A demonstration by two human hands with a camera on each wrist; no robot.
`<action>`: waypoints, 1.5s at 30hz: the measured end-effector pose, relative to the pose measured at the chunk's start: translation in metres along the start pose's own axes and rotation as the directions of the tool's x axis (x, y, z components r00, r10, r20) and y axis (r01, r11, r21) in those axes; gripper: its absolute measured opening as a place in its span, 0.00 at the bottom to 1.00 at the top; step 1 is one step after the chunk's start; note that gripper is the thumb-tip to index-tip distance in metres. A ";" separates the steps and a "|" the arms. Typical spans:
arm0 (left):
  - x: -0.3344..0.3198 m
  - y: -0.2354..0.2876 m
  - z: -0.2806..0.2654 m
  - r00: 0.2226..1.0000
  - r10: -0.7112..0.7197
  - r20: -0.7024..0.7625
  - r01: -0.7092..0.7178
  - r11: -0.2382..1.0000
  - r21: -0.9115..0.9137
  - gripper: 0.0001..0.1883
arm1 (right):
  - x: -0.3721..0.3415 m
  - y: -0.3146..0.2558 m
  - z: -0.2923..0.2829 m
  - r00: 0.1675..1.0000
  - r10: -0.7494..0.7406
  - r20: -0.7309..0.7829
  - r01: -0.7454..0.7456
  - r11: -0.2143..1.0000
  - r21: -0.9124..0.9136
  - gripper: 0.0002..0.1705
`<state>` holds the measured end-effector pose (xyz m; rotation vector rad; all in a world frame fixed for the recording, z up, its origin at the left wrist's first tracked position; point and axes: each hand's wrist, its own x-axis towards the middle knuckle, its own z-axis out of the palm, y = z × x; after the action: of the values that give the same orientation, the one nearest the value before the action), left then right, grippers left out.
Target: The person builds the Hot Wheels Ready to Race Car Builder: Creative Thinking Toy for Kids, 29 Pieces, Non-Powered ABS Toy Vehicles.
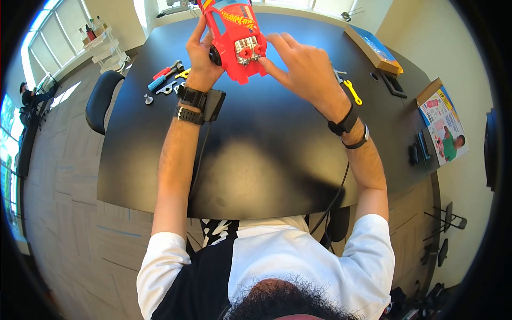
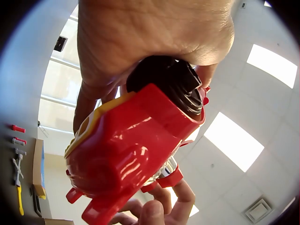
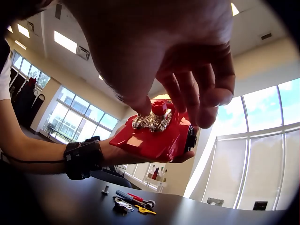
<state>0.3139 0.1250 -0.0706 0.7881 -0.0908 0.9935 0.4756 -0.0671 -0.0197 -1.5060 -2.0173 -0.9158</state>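
Note:
A red toy car (image 1: 233, 66) with Hot Wheels lettering is held up over the table, its chrome engine (image 1: 242, 46) facing the person. My left hand (image 1: 201, 56) grips the car along its side, around a black wheel (image 2: 161, 84). On the other side is my right hand (image 1: 309, 66), its thumb at the edge of the engine. In the right wrist view, that thumb touches the chrome beside a red cap (image 3: 159, 108). The other right fingers (image 3: 188, 91) are spread past the engine, loosely bent. The car's yellow underside (image 2: 89, 123) shows in the left wrist view.
Toy tools, including a blue-handled one (image 1: 157, 83), and a grey bolt (image 1: 148, 100) lie on the left of the black table (image 1: 245, 176). To the right are a yellow wrench (image 1: 352, 93), an open tray box (image 1: 392, 66) and a printed box (image 1: 445, 128). A chair (image 1: 101, 101) stands left.

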 end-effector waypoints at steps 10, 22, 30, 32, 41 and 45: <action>-0.001 0.001 0.000 0.998 0.014 -0.055 -0.011 0.998 0.055 0.37 | 0.001 -0.007 0.000 0.995 -0.052 -0.083 0.057 0.997 0.057 0.24; -0.001 0.002 0.007 1.000 -0.016 -0.023 0.017 0.998 0.056 0.37 | 0.004 0.001 0.001 0.996 -0.003 0.084 0.006 0.999 -0.045 0.30; 0.003 0.001 -0.001 0.999 -0.046 -0.003 0.046 0.998 0.045 0.37 | 0.006 -0.003 0.002 0.992 0.002 0.128 0.009 0.997 -0.082 0.20; 0.003 0.000 -0.004 0.999 -0.045 0.011 0.045 0.998 0.039 0.37 | 0.005 -0.004 0.008 0.999 -0.044 0.027 0.046 0.998 -0.048 0.17; -0.002 0.000 0.007 0.994 -0.084 0.071 0.082 0.996 0.028 0.36 | 0.005 0.002 0.017 0.994 -0.065 0.090 0.067 0.997 -0.027 0.14; -0.005 -0.001 0.007 0.980 -0.137 0.143 0.135 0.991 0.023 0.35 | 0.002 0.003 0.019 0.996 -0.044 0.073 0.042 0.999 0.034 0.15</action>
<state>0.3137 0.1171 -0.0684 0.8667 -0.1528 0.8083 0.4783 -0.0508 -0.0304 -1.5053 -2.1143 -0.8519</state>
